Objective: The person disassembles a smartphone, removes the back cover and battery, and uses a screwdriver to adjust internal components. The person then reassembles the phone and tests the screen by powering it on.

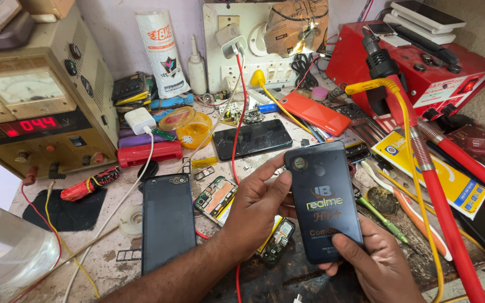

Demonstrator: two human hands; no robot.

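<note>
Right now both hands are closed on a dark phone back panel, held upright and slightly tilted above the cluttered workbench. The left hand clasps the panel's left edge, its thumb reaching up along that edge towards the round camera opening near the top corner, the fingers tucked behind. The right hand pinches the lower right corner, thumb pressed on the face of the panel and the palm below it. Just under the left hand, partly hidden by it, lies an opened phone body with its circuit board showing. Further left of the grip a black phone lies flat, camera end away from the person, and between it and the left hand sits another opened handset with a yellowish battery. Beyond the panel's top edge lie a dark phone, face up, and an orange-red phone. To the right of the grip a red hose and a yellow cable run down across the bench. Well off to the left stands a beige power supply with a red digital readout.
</note>
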